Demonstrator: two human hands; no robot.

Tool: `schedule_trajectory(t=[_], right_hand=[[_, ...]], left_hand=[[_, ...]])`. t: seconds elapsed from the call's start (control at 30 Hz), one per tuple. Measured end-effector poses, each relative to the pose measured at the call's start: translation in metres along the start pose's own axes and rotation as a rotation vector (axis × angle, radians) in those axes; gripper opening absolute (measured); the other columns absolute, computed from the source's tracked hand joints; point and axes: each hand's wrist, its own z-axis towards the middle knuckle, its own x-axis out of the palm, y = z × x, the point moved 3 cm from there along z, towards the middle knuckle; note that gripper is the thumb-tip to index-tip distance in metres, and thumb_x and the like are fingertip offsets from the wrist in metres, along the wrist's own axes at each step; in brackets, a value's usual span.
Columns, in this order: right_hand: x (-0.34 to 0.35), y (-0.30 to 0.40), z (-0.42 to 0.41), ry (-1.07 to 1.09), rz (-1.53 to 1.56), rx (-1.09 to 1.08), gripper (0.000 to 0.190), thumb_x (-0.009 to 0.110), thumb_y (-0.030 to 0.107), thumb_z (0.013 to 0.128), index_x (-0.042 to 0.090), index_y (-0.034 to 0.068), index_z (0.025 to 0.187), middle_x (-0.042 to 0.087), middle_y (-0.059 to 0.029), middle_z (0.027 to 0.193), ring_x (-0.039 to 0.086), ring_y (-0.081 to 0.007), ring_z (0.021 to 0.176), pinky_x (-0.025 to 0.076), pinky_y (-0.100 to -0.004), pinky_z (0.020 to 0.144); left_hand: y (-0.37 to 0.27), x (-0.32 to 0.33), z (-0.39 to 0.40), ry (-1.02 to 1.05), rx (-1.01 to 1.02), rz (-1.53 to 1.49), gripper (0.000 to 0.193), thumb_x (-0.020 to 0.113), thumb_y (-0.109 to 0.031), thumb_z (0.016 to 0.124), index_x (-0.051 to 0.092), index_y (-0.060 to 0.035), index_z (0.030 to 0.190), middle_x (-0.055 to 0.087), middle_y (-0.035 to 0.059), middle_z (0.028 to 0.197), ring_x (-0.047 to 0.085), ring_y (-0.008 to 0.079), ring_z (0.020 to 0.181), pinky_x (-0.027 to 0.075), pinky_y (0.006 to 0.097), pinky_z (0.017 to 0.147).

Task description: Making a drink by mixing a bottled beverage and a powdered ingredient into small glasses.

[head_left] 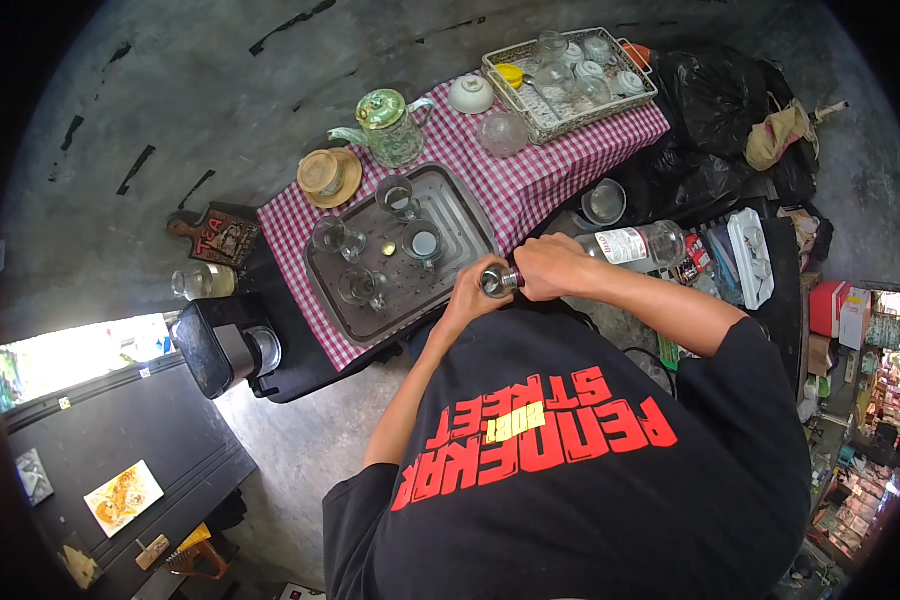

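Note:
My right hand (549, 267) grips a clear bottle (664, 244) with a white label around its neck. The bottle lies tipped over, its neck pointing left. In my left hand (474, 291) is a small clear glass (492, 282), its rim against or very near the bottle's mouth. Whether liquid is running between them cannot be made out. Just beyond my left hand lies a brown serving tray (457, 199) with several clear glass mugs (424, 244). At least two mugs hold some liquid. A small gold cap-like disc (388, 247) rests among them, with dark crumbs scattered about.
A red checked cloth (525, 180) covers the table. Behind the tray stand a green enamel teapot (391, 127) and a lidded cup on a saucer (326, 176). A wicker basket (540, 135) of cups, a bowl (471, 94) and a glass globe (502, 135) sit right. A black appliance (214, 345) is left.

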Motion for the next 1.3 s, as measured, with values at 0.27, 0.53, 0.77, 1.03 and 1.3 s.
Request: schedule_trajectory(t=[0.27,0.53,0.77,1.03,1.3], right_hand=[[0.002,-0.003,-0.001,-0.059,0.007,-0.030,0.024,0.063,0.019,0.073,0.070,-0.004,0.077,0.068,-0.0259,0.080,0.069,-0.0402,0.078,0.055,-0.0475,0.072],[-0.005,0.004,-0.005,0.069,-0.008,0.043,0.024,0.063,0.015,0.074,0.071,-0.003,0.090,0.071,-0.0221,0.093,0.069,-0.0356,0.092,0.054,-0.0436,0.081],[-0.003,0.004,-0.004,0.048,0.001,0.041,0.023,0.063,0.014,0.074,0.071,-0.002,0.088,0.071,-0.0214,0.090,0.070,-0.0353,0.089,0.055,-0.0436,0.078],[0.002,0.002,-0.003,0.023,-0.004,0.041,0.022,0.063,0.014,0.073,0.072,-0.001,0.087,0.071,-0.0211,0.090,0.070,-0.0354,0.088,0.055,-0.0436,0.077],[0.006,0.001,-0.003,-0.060,0.027,-0.006,0.023,0.063,0.019,0.074,0.070,-0.003,0.079,0.069,-0.0251,0.081,0.069,-0.0392,0.080,0.055,-0.0465,0.072]], left_hand=[[0.005,0.001,0.000,0.012,0.019,0.015,0.042,0.079,-0.001,0.059,0.061,-0.0032,0.097,0.065,0.0094,0.090,0.064,0.0233,0.080,0.050,0.0337,0.074],[0.004,0.004,-0.002,-0.027,0.047,0.027,0.040,0.078,-0.002,0.060,0.061,-0.0035,0.097,0.065,0.0100,0.087,0.065,0.0229,0.078,0.050,0.0332,0.073],[0.003,0.002,-0.002,-0.021,0.016,0.038,0.038,0.077,-0.002,0.060,0.062,-0.0042,0.096,0.065,0.0094,0.085,0.065,0.0208,0.076,0.050,0.0325,0.071],[0.000,0.003,-0.003,-0.023,0.003,0.035,0.038,0.077,-0.002,0.061,0.062,-0.0035,0.096,0.065,0.0093,0.085,0.065,0.0190,0.077,0.050,0.0321,0.072],[0.000,0.002,-0.004,-0.025,0.023,0.037,0.039,0.077,-0.001,0.060,0.061,-0.0031,0.096,0.065,0.0098,0.086,0.065,0.0208,0.078,0.050,0.0322,0.073]])
